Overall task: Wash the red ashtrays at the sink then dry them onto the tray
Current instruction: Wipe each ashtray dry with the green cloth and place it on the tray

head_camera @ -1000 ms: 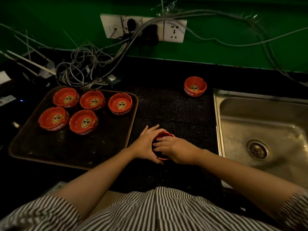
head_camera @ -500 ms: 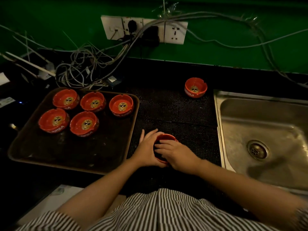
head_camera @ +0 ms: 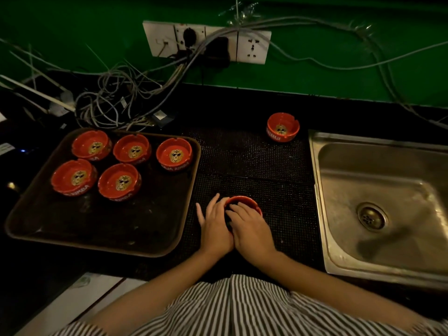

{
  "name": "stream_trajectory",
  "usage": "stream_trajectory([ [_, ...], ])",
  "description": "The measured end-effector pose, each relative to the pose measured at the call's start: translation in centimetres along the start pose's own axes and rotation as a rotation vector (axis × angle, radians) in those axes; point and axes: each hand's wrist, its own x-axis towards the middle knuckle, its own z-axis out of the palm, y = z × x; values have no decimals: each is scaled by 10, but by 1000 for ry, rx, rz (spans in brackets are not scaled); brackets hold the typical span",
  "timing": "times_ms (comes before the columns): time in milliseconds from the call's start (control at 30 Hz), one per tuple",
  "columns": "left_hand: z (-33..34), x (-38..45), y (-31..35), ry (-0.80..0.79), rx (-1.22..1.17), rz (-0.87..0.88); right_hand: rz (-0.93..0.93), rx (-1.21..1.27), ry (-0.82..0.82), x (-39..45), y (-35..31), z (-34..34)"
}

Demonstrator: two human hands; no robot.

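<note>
A red ashtray [head_camera: 244, 202] sits on the black mat between tray and sink. My left hand [head_camera: 214, 224] cups its left side, fingers spread. My right hand [head_camera: 252, 229] lies over its top, with something dark under the fingers that I cannot make out. Most of that ashtray is hidden by both hands. Several red ashtrays with a lion logo, one of them nearest me [head_camera: 119, 181], stand in two rows on the brown tray [head_camera: 109, 229] at the left. Another red ashtray [head_camera: 283, 127] stands alone at the back, near the steel sink [head_camera: 378, 190].
A tangle of grey cables [head_camera: 114, 105] lies at the back left under a wall socket strip [head_camera: 206, 42]. The black dotted mat [head_camera: 254, 161] covers the counter between tray and sink. The sink drain [head_camera: 371, 217] is at the right.
Both hands stay on the ashtray in the same spot; the fingers of the right hand have shifted slightly over its top. The camera has tilted a little.
</note>
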Motion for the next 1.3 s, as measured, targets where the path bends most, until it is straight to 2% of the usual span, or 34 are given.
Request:
stream_trajectory([
  [167,-25,43,-28,-432,-125,289,-510,-9,-251,13,45,-18],
  [267,-30,53,-28,-519,-115,354,-617,3,-349,24,59,-30],
  [333,-31,43,-23,-458,-91,340,-555,-15,-315,20,55,-27],
  [400,-27,22,-12,-319,-38,261,-401,-36,-203,8,41,-17],
  [533,-7,-13,19,16,-51,-84,-16,4,-30,-6,0,-4],
  [567,-3,-14,20,55,-66,-118,17,7,-24,-6,-4,-3],
  [633,0,-12,13,48,-80,-79,-35,-12,-36,-5,1,-3],
  [700,-6,-2,0,-76,-73,8,-202,-30,-96,-1,17,-9],
  [800,-23,28,-16,-370,-102,220,-538,4,-230,9,49,-25],
  [900,-34,50,-16,-525,-74,375,-658,-1,-332,17,64,-35],
  [1000,-31,34,-13,-428,-78,330,-551,-45,-279,10,55,-27],
  [1167,-2,-14,12,-35,-28,15,-11,16,-85,-9,6,-9],
  [1233,6,-16,14,40,-39,-31,42,4,-40,-10,-4,-6],
  [1300,3,-9,6,-7,-55,27,-36,-14,-22,-10,3,-9],
])
